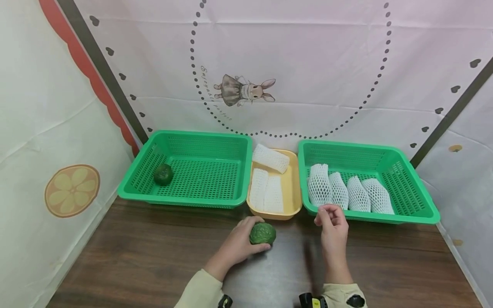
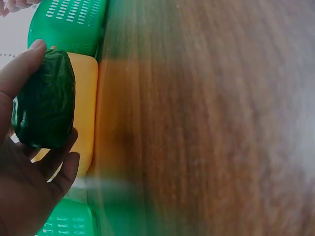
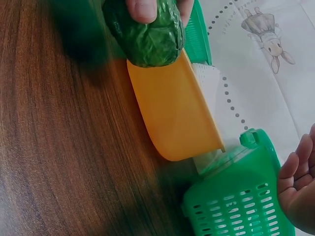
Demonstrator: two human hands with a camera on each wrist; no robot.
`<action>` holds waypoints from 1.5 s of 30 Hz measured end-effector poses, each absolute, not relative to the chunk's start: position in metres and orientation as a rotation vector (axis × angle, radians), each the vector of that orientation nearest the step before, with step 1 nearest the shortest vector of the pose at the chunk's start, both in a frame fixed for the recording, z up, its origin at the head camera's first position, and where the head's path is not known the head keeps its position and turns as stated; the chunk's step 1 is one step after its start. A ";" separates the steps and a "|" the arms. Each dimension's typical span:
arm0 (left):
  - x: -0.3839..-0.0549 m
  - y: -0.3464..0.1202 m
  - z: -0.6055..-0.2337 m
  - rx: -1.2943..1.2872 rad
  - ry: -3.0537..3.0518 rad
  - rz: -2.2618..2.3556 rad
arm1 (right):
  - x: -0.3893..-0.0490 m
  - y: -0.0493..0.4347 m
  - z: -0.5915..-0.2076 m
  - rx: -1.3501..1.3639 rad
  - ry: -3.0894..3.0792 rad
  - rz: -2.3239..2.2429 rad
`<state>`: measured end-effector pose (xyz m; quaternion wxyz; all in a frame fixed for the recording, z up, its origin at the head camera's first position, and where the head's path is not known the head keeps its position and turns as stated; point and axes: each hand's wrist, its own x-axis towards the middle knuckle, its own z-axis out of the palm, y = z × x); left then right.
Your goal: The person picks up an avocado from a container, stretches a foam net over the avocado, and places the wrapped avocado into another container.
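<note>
My left hand (image 1: 244,239) grips a dark green, bumpy avocado (image 1: 262,233) over the wooden table, in front of the yellow tray (image 1: 274,216). In the left wrist view, its thumb and fingers (image 2: 64,167) curl about the avocado (image 2: 47,101). Close to the front rim of the right green basket (image 1: 408,218), my right hand (image 1: 333,229) is raised with loosely curled fingers and nothing in them. White foam net sleeves (image 1: 274,194) lie flat in the yellow tray. Several plump net-wrapped pieces (image 1: 319,186) line the right basket's near side.
Another avocado (image 1: 163,174) lies in the left green basket (image 1: 192,201). The two baskets flank the yellow tray at the table's back, against a printed cloth wall (image 1: 308,64). Dark wooden table (image 1: 154,256) stretches in front of them.
</note>
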<state>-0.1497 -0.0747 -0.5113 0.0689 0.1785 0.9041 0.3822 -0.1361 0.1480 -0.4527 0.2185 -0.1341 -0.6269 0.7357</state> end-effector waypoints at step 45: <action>-0.140 -0.091 -0.500 0.577 2.732 1.048 | -0.247 0.081 -0.478 -0.041 -3.363 0.531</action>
